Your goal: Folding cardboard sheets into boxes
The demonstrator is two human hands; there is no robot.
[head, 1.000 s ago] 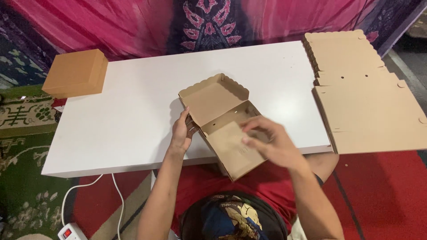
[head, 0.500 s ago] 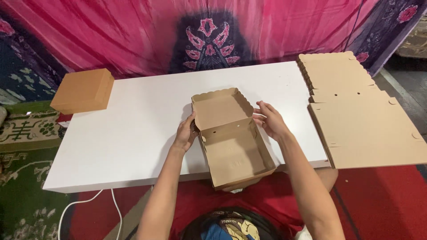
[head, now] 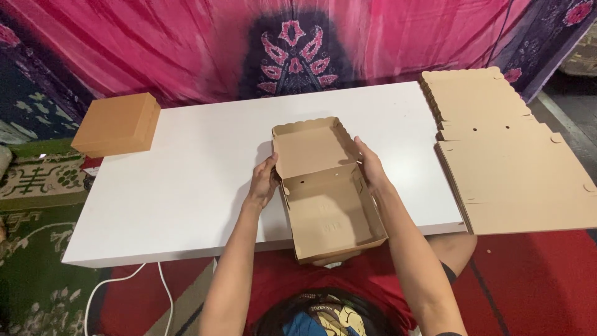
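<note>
An open brown cardboard box (head: 329, 211) rests on the white table (head: 199, 186), its near end hanging past the front edge. Its scalloped lid stands up at the far end. My left hand (head: 264, 182) grips the box's left wall near the lid hinge. My right hand (head: 370, 167) holds the right wall at the same height. The inside of the box is bare.
A closed brown box (head: 118, 124) sits at the table's far left corner. A stack of flat unfolded box blanks (head: 510, 155) covers the right end of the table. A pink and purple cloth hangs behind. A white cable (head: 158, 286) runs on the floor at the left.
The box went from skewed and half-folded to squared up with its walls standing. Both my hands moved from its flaps to its side walls near the lid.
</note>
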